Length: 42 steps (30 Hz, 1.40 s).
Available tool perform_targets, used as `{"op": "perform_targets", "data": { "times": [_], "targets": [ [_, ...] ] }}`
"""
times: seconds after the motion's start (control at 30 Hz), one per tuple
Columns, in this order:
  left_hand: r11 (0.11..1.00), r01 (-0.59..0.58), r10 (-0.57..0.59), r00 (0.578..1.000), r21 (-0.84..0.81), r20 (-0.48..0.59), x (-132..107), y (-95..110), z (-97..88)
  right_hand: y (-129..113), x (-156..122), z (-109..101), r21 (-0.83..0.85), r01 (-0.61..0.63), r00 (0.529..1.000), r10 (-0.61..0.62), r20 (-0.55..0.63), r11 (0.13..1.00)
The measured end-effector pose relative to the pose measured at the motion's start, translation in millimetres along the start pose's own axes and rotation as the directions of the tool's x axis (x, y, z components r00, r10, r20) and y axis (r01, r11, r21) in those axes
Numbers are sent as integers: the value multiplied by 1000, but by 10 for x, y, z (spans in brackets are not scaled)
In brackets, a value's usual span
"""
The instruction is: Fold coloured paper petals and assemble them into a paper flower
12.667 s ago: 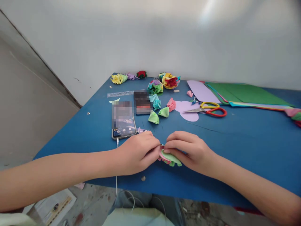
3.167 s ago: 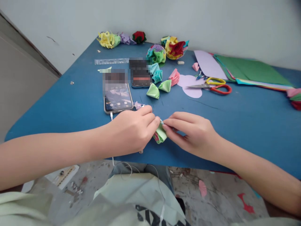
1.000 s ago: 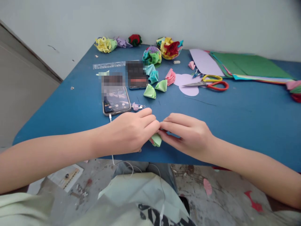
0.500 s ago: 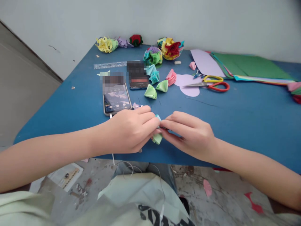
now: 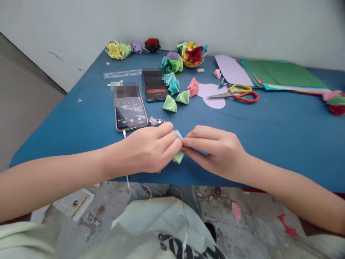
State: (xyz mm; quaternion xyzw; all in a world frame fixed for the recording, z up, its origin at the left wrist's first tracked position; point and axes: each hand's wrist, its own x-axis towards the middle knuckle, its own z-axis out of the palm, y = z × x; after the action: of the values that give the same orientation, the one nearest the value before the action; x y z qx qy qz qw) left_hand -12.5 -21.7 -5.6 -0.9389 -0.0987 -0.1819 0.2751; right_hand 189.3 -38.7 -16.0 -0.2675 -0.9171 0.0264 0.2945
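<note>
My left hand (image 5: 157, 147) is closed around a small folded paper piece (image 5: 178, 157), light green below with a pale blue part showing above the fingers. Most of the paper is hidden behind that hand. From the right, my right hand (image 5: 212, 147) pinches at the same paper, its thumb and fingertips pressed together against the left fingers. Just beyond the hands lie two light green paper cones (image 5: 170, 103), a pink paper cone (image 5: 193, 87) and teal folded pieces (image 5: 174, 86).
A phone (image 5: 131, 111) with a white cable and a second phone (image 5: 155, 90) lie left of centre. Scissors (image 5: 245, 95) rest on a lilac paper cutout (image 5: 215, 102). Along the back are a ruler (image 5: 122, 74), paper flower balls (image 5: 194, 55) and green paper sheets (image 5: 285, 73).
The view has shifted slightly, so the table things sit a little further left. Both hands keep their hold on the folded paper, with only small finger movements.
</note>
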Motion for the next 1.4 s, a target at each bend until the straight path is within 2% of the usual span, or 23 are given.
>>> {"op": "perform_targets", "data": {
  "times": [0.1, 0.3, 0.53, 0.73, 0.87, 1.0, 1.1, 1.27, 1.33, 1.4],
  "targets": [
    [998, 39, -37, 999, -57, 21, -18, 25, 21, -4, 6, 3, -33, -11, 999, 10, -34, 999],
    [904, 304, -258, 948, -299, 185, -56, 80, 20, -16, 6, 31, -97, -22, 996, 14, -84, 995],
    [879, 324, -272, 944, -350, 189, -34, 49, -9, -12, 15, 31, -83, -41, 993, 31, -110, 996],
    [859, 375, -339, 927, -347, 163, -26, 19, -49, 34, 23, 22, -77, -27, 986, 13, -165, 997],
    [881, 327, -274, 942, -341, 195, -47, 41, -6, 65, 15, -13, -83, 25, 999, -28, -39, 996],
    [845, 325, -253, 943, -425, 218, -53, 56, 28, 58, 17, -59, -184, 146, 988, -134, 74, 972],
    [779, 374, -283, 926, -503, 250, -26, 71, -4, 33, 21, -55, -255, 181, 983, -166, 81, 950],
    [654, 509, -348, 859, -559, 375, 17, 133, -94, 20, 16, 5, -305, 178, 984, -176, 36, 935],
    [632, 539, -365, 841, -557, 399, 18, 159, -100, 18, 13, 21, -291, 188, 982, -181, 50, 938],
    [634, 538, -369, 842, -556, 394, 14, 176, -90, 6, 11, 30, -289, 195, 981, -186, 57, 937]
  ]
}}
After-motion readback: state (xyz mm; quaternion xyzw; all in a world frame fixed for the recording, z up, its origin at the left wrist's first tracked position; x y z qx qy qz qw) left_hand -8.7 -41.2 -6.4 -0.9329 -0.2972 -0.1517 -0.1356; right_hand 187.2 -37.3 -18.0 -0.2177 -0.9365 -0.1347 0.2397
